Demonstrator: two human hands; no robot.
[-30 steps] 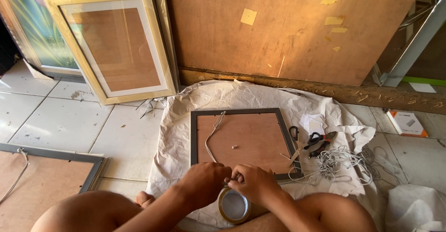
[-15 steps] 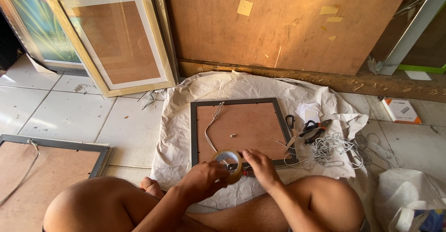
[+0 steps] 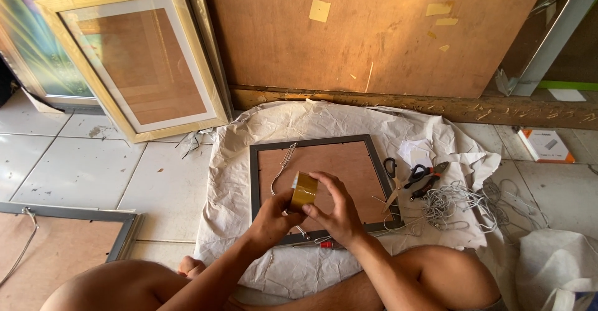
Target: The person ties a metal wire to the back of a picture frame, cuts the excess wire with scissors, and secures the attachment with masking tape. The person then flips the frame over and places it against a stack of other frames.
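Both hands are being held together over the lower edge of a grey picture frame (image 3: pixel 314 186), and a roll of brown packing tape (image 3: pixel 304 190) is being gripped between them. Left hand (image 3: pixel 272 222) is being closed around the roll from below and from the left; right hand (image 3: pixel 334 211) is being curled over the roll's top and right side, fingertips (image 3: pixel 316 179) resting on its rim. The roll is being held just above the frame's brown backing board, near the bottom rail.

The frame is being kept face down on crumpled grey paper (image 3: pixel 230 180) spread over the tiled floor (image 3: pixel 81 171). A hanging cord (image 3: pixel 283 161) is lying across the backing at the left. Scissors (image 3: pixel 392 177) and red-handled pliers (image 3: pixel 427 177) are lying just right of the frame, beside a tangle of white cord (image 3: pixel 455 202). A gold-coloured frame (image 3: pixel 134 58) is leaning against a plywood sheet (image 3: pixel 374 37) behind.
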